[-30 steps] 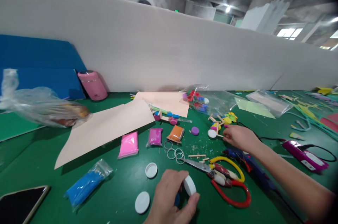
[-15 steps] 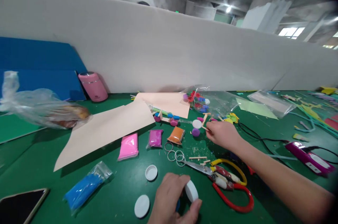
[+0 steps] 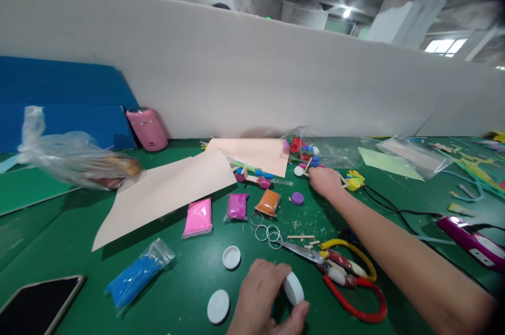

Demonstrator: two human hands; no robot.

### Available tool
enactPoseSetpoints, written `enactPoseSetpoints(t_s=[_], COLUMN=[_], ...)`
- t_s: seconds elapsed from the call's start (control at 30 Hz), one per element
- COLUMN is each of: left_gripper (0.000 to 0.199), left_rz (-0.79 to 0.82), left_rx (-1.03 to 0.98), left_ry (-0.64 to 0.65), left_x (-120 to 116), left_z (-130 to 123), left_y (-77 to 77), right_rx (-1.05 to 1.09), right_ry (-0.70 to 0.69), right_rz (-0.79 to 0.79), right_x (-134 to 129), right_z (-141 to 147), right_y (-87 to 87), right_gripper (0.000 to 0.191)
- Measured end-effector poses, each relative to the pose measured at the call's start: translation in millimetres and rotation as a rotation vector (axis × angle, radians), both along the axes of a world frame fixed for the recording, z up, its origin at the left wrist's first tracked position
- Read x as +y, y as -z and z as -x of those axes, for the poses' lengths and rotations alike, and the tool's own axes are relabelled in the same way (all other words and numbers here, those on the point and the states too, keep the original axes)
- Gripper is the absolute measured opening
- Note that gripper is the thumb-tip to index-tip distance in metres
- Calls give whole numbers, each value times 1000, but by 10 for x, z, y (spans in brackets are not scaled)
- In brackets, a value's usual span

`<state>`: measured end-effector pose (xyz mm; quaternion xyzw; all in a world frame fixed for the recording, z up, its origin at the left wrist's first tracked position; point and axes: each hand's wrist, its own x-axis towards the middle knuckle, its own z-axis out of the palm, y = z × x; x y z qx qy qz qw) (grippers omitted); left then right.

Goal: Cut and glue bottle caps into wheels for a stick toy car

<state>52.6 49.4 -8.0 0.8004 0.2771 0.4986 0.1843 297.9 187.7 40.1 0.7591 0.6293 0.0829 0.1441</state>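
Left hand [image 3: 268,298]: low at the near edge, thumb and fingers parted by the width of a round white plastic cap [image 3: 294,288], gripped tilted on edge, smooth face outward. Right hand [image 3: 326,182]: forearm stretched diagonally inward, fingers closed around a small pale wooden-stick assembly [image 3: 307,165], largely covered, behind the purple cap [image 3: 297,198].
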Motion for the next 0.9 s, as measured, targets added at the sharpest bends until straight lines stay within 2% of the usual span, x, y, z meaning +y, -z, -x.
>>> enactPoseSetpoints(t_s=[0.13, 0.3, 0.63, 0.77, 0.83, 0.9], left_gripper=[32, 34, 37, 36, 35, 36], left_rz=[-5, 17, 64, 64, 50, 38], left_rx=[18, 3, 86, 75, 77, 79], left_ry=[23, 38, 72, 59, 61, 57], left_x=[11, 13, -5, 2, 3, 3], left_z=[19, 20, 63, 60, 56, 54], left_y=[-18, -23, -119, -121, -143, -173], right_rx=[14, 53, 204, 286, 319, 337], right_ry=[23, -14, -163, -172, -122, -16], right_rz=[-14, -8, -20, -168, -326, -527], right_x=[34, -34, -203, -343, -445, -518], right_z=[-70, -51, 11, 59, 24, -84], right_y=[39, 87, -26, -157, -260, -352], right_gripper=[26, 25, 26, 22, 25, 36])
